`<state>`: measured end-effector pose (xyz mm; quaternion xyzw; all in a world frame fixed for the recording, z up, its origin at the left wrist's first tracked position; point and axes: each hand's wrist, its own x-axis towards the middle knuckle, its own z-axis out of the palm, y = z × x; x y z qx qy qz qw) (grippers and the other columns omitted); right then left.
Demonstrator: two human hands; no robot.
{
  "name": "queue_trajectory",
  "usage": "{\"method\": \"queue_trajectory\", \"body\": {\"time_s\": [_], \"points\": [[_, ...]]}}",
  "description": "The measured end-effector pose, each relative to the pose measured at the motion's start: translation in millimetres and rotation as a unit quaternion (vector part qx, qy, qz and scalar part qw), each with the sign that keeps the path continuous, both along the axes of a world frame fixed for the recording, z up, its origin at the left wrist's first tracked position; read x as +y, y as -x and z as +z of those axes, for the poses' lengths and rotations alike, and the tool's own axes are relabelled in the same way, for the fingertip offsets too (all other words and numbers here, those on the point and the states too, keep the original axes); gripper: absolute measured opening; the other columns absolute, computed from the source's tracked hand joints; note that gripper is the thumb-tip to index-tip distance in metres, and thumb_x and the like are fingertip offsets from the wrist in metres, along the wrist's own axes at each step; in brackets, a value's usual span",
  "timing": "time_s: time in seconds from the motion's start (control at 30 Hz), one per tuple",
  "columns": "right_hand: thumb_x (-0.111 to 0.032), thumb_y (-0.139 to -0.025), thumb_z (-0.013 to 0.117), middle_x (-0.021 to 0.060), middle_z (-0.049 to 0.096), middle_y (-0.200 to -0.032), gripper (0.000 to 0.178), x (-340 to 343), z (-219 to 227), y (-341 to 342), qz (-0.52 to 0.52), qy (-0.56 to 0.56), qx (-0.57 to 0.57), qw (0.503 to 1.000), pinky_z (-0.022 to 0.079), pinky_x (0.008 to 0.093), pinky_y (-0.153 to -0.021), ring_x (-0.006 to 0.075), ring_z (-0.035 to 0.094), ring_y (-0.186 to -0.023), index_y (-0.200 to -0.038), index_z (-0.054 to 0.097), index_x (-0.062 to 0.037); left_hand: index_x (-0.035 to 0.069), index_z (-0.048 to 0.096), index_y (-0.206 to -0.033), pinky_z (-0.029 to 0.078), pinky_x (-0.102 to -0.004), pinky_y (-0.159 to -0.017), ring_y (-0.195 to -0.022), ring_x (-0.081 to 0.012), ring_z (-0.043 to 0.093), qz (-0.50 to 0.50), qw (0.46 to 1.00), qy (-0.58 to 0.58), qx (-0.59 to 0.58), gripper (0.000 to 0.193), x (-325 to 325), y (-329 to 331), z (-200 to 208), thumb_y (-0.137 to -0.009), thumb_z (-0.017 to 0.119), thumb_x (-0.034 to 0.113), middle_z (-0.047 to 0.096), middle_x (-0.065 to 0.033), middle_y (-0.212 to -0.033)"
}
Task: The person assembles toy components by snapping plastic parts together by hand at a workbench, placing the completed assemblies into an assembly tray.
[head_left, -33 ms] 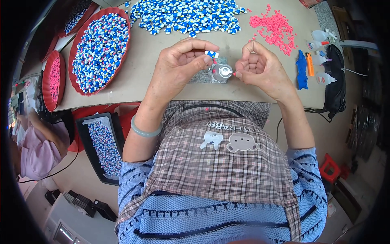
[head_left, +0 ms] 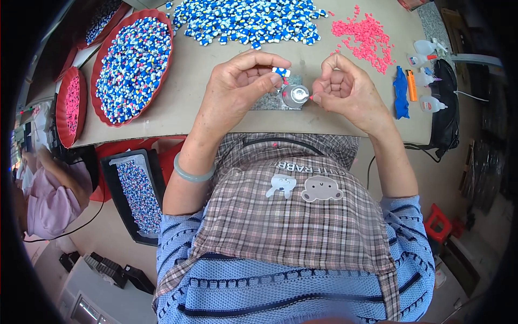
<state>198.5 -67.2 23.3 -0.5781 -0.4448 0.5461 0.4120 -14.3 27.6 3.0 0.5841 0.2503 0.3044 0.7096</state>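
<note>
- Left hand (head_left: 237,89) is pinching blue-white piece (head_left: 281,72), above-left of clear pot (head_left: 295,96)
- Right hand (head_left: 350,96) is pinching pink bit (head_left: 311,98), just right of pot
- Piece is looking light, probably firm — edges suiting the hold
- Bit is looking light, maybe slippery — sides suiting

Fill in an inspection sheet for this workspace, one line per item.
Surface: beige table, with a speckled grey slab near its front edge.
Working things: blue-and-white piece, pink piece, small clear round container at the slab's right end.
Clutter: blue-and-white pile at the back; pink scatter to its right; heaped scalloped red tray at left; squeeze bottle at right.
Hands: left hand pinches the blue-and-white piece; right hand appears to pinch the pink piece.
Cables: white cable by the table's right side.
Surroundings: person in pink top at left; red stool at right.
</note>
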Motion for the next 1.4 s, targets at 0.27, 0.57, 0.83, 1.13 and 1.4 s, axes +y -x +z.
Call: {"method": "queue_trajectory", "body": {"time_s": [0.27, 0.57, 0.83, 1.13, 1.4], "points": [[0.004, -0.08, 0.068, -0.0001, 0.062, -0.078, 0.026, 0, 3, 7, 0.002, -0.038, -0.103, 0.994, 0.051, 0.0213, -0.067, 0.0041, 0.061, -0.074, -0.089, 0.047, -0.007, -0.004, 0.064, -0.108, 0.054, -0.0217, -0.08, -0.092, -0.0098, 0.064, 0.009, 1.0, 0.014, -0.004, 0.019, -3, 1, -1, -0.089, 0.065, -0.003, 0.066, -0.0078, -0.102], [0.004, -0.081, 0.07, 0.0026, 0.064, -0.082, 0.028, -1, 7, 4, -0.027, -0.055, 0.026, 0.998, 0.052, 0.0202, -0.066, 0.006, 0.062, -0.075, -0.094, 0.048, -0.0074, -0.004, 0.063, -0.106, 0.055, -0.0215, -0.079, -0.089, -0.0106, 0.066, 0.021, 0.999, 0.012, -0.026, 0.018, -13, -6, 4, -0.088, 0.067, -0.003, 0.066, -0.0082, -0.096], [0.004, -0.081, 0.072, 0.0065, 0.066, -0.085, 0.031, 0, 9, 12, -0.083, -0.082, 0.16, 0.98, 0.053, 0.0214, -0.062, 0.0079, 0.063, -0.076, -0.096, 0.047, -0.0077, -0.005, 0.062, -0.1, 0.056, -0.0221, -0.079, -0.091, -0.0116, 0.065, 0.032, 0.998, 0.009, -0.061, 0.016, -23, -16, 3, -0.086, 0.069, -0.005, 0.064, -0.0075, -0.099], [0.005, -0.082, 0.07, 0.0055, 0.065, -0.085, 0.03, 1, 4, 15, -0.078, -0.089, 0.152, 0.981, 0.053, 0.0217, -0.064, 0.0071, 0.062, -0.077, -0.096, 0.047, -0.0075, -0.001, 0.066, -0.095, 0.058, -0.0257, -0.077, -0.086, -0.013, 0.065, 0.075, 0.982, -0.173, -0.007, 0.015, -25, -20, 3, -0.081, 0.071, -0.005, 0.063, -0.0081, -0.097], [0.004, -0.083, 0.07, 0.0017, 0.063, -0.082, 0.028, -1, -2, 21, -0.117, -0.114, 0.074, 0.984, 0.052, 0.0186, -0.066, 0.0036, 0.061, -0.076, -0.094, 0.046, -0.0067, 0.001, 0.065, -0.089, 0.055, -0.027, -0.063, -0.075, -0.0175, 0.066, 0.108, 0.92, -0.374, 0.055, 0.017, -25, -22, 5, -0.075, 0.072, -0.007, 0.065, -0.0091, -0.09]]}}
